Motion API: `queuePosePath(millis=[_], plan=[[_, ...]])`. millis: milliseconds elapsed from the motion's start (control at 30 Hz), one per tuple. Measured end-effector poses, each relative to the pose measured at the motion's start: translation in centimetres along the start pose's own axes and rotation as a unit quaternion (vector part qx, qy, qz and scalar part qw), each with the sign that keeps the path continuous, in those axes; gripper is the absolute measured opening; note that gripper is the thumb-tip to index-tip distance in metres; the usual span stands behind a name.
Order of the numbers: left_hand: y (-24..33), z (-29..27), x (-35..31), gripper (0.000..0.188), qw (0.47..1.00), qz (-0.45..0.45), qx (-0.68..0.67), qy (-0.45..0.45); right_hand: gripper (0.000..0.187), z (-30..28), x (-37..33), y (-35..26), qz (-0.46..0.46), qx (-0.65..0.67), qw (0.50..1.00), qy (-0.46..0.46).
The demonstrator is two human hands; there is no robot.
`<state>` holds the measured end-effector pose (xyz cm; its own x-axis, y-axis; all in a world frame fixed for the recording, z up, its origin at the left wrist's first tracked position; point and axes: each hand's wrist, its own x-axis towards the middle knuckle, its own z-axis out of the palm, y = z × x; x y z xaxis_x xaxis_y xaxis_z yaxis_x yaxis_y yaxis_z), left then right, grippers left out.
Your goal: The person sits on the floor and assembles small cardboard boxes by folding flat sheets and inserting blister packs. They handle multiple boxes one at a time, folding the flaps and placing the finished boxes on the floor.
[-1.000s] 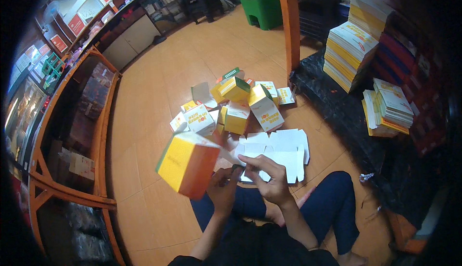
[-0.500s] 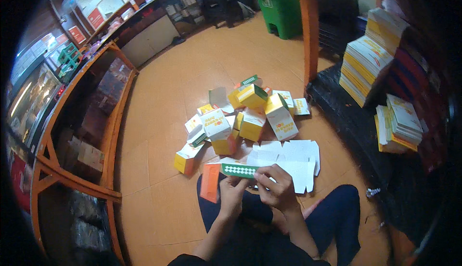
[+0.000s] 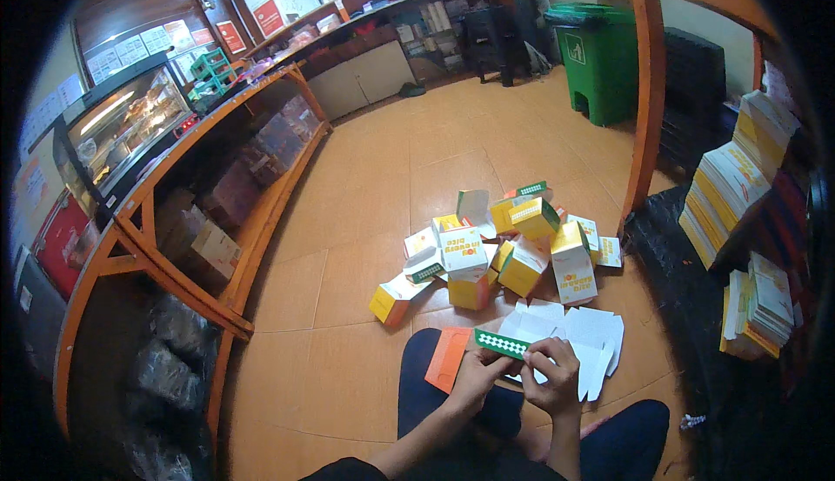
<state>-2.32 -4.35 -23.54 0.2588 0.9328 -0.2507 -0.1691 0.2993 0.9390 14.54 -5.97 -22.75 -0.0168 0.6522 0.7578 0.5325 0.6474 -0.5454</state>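
Over my crossed legs, both hands grip one partly folded cardboard box point(image 3: 449, 358), its orange panel to the left and its green, white-patterned flap at the top. My left hand point(image 3: 477, 380) is closed on its lower middle, beside the orange panel. With fingers pinched, my right hand point(image 3: 551, 375) holds the right end of the green flap. Just beyond my right hand, a flat white unfolded carton point(image 3: 594, 338) lies on the floor. Farther out sits a heap of folded yellow and white boxes point(image 3: 464, 253), several with orange or green sides.
Stacks of flat cartons point(image 3: 726, 194) rest on a dark low platform point(image 3: 665, 263) at right. An orange-framed shelf point(image 3: 261, 281) with bags and boxes runs along the left. A green bin point(image 3: 600, 68) stands behind an orange post point(image 3: 644, 98); a dark stool point(image 3: 493, 42) is farther back.
The view has swung up and to the left, so everything sits farther right and lower. Both hands keep hold of the same box, with little change in grip.
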Motion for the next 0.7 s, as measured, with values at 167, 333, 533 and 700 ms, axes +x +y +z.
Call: queuePosePath(millis=[167, 333, 533, 700], plan=[[-0.2, 0.0, 0.2, 0.031, 0.998, 0.032, -0.032, 0.035, 0.024, -0.3, 0.3, -0.3, -0.014, 0.001, 1.0, -0.015], [0.1, 0.4, 0.0, 0.043, 0.994, 0.077, -0.071, 0.034, 0.027, 0.6, -0.2, -0.5, -0.032, -0.018, 0.998, 0.044], [-0.2, 0.8, -0.8, 0.048, 0.998, 0.039, -0.045, 0.028, 0.027, 1.4, -1.2, 0.6, -0.068, -0.044, 0.993, 0.09], [-1.1, 0.8, -0.1, 0.043, 0.995, 0.046, -0.078, 0.029, 0.02, 1.8, -1.2, 0.5, 0.0, 0.04, 0.994, 0.102]])
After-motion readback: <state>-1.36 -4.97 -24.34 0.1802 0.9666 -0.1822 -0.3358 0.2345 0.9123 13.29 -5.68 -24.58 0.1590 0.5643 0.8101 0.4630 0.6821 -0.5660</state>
